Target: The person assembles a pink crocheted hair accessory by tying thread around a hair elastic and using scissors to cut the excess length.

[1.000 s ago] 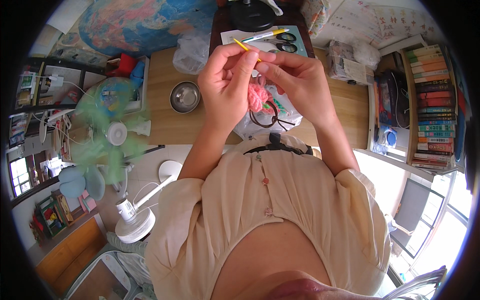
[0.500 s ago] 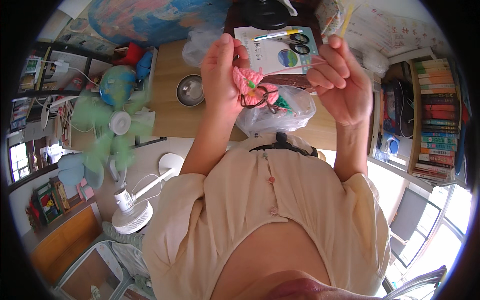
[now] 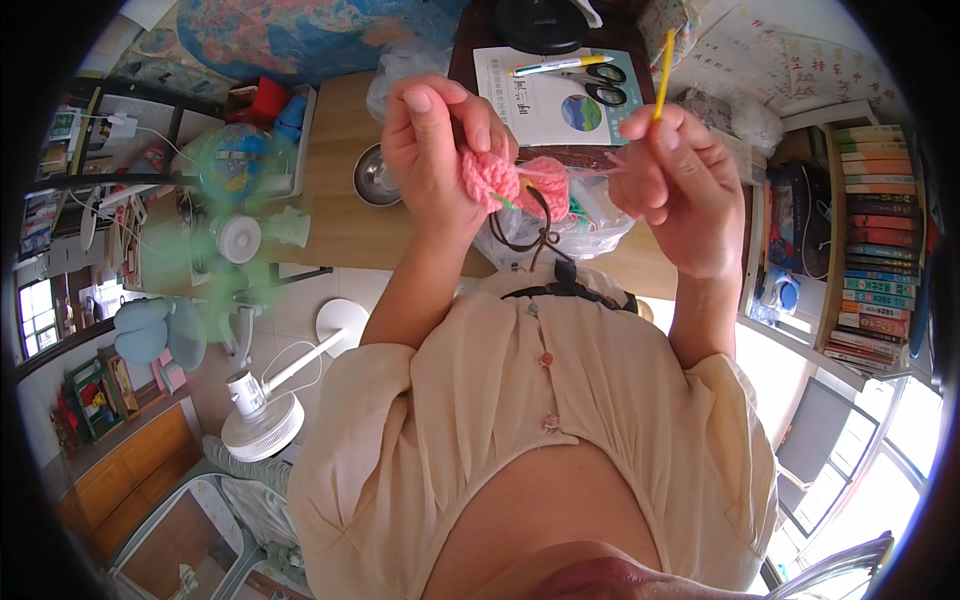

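My left hand [image 3: 435, 150] pinches a small pink crocheted piece [image 3: 515, 180] raised in front of my chest. A thin pink yarn strand runs from the piece rightward to my right hand [image 3: 680, 180]. My right hand grips a yellow crochet hook [image 3: 662, 65] that points upward, a short way apart from the piece. A dark cord loop hangs under the pink piece. Below it lies a clear plastic bag [image 3: 580, 225] on the wooden desk [image 3: 340, 215].
On the desk lie a white booklet [image 3: 550, 100] with a pen [image 3: 560, 66] and black scissors [image 3: 605, 85], a small metal bowl [image 3: 375, 175] and a globe [image 3: 300, 30]. A green fan [image 3: 235, 240] spins at left, a white standing fan [image 3: 262, 420] below. Bookshelves [image 3: 875, 240] stand at right.
My hands have drawn apart: the right hand pulled the yellow hook away to the right and up, drawing the yarn out. The left hand keeps the pink piece.
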Tool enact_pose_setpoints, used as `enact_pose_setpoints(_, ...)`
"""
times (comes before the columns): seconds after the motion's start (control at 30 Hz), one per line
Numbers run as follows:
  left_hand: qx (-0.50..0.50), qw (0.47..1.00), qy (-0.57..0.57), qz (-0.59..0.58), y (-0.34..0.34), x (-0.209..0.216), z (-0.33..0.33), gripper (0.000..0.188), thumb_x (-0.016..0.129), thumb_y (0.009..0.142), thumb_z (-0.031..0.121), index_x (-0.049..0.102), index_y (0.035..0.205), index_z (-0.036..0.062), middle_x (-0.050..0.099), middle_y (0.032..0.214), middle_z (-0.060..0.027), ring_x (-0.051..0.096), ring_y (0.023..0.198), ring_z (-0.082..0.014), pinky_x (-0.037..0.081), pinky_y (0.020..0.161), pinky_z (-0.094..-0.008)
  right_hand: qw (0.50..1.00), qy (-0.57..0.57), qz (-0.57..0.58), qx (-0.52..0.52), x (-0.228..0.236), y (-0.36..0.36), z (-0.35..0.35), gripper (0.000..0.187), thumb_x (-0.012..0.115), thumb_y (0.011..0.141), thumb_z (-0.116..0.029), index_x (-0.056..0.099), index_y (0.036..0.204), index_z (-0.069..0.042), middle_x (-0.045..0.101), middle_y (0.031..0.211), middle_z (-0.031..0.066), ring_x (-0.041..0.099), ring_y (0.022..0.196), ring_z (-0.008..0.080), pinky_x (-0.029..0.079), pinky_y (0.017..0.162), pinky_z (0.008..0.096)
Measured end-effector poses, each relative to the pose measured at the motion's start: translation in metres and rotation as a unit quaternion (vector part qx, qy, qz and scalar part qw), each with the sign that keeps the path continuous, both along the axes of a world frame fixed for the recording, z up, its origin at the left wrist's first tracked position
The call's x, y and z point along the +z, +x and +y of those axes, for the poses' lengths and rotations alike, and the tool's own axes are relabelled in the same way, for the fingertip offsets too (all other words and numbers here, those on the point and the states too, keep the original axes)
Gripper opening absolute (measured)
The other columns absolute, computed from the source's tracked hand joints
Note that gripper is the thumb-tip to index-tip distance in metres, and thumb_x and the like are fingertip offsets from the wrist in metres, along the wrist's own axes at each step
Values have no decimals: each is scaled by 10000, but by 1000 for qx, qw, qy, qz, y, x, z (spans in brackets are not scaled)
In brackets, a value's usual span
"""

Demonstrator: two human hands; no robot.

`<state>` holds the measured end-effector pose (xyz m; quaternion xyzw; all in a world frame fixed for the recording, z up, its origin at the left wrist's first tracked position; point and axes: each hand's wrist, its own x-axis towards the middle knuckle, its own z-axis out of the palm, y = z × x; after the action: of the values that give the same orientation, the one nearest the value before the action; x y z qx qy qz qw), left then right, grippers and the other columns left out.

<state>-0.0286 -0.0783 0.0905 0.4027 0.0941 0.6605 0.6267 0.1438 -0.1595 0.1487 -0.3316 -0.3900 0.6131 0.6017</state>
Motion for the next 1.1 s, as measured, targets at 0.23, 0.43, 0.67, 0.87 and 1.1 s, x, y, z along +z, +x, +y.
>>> enact_pose_setpoints(0.23,-221,965,-27,-138,-10,0,5,396,286,1027,426,497,1024,91,389,664,5,385,528,-106,366,467,-231,995,-17,-98,-12,1,-15,-9,223,520,984,-167,635,976,24,591,691,45,468,559,66,357,491,208)
enact_pose_setpoints(0.43,-278,936,-81,-198,-11,-9,11,410,289,1021,445,519,1027,106,397,625,5,416,463,-107,357,412,-231,996,5,-82,-24,-2,-13,-11,187,531,966,-138,632,963,19,610,738,54,488,567,76,369,507,209)
enact_pose_setpoints(0.67,-253,949,-110,-156,-14,-10,12,390,307,1018,449,533,996,131,387,591,16,398,395,-100,329,373,-234,998,-32,12,-53,-15,-7,-4,194,527,961,-148,633,973,15,640,820,82,521,566,119,416,523,249)
enact_pose_setpoints(0.87,-230,948,-151,-158,-14,-6,9,375,328,1020,439,536,989,128,369,584,23,414,410,-85,351,379,-236,992,-36,100,-74,-26,5,1,197,531,963,-142,634,1011,18,652,940,114,543,601,136,447,567,270)
enact_pose_setpoints(1.1,-205,957,-157,-130,-13,-4,7,356,379,1010,434,546,957,124,364,589,24,423,418,-85,377,386,-234,994,-36,83,-62,-27,2,1,165,549,956,-111,638,1030,7,660,996,141,571,635,130,473,584,259)
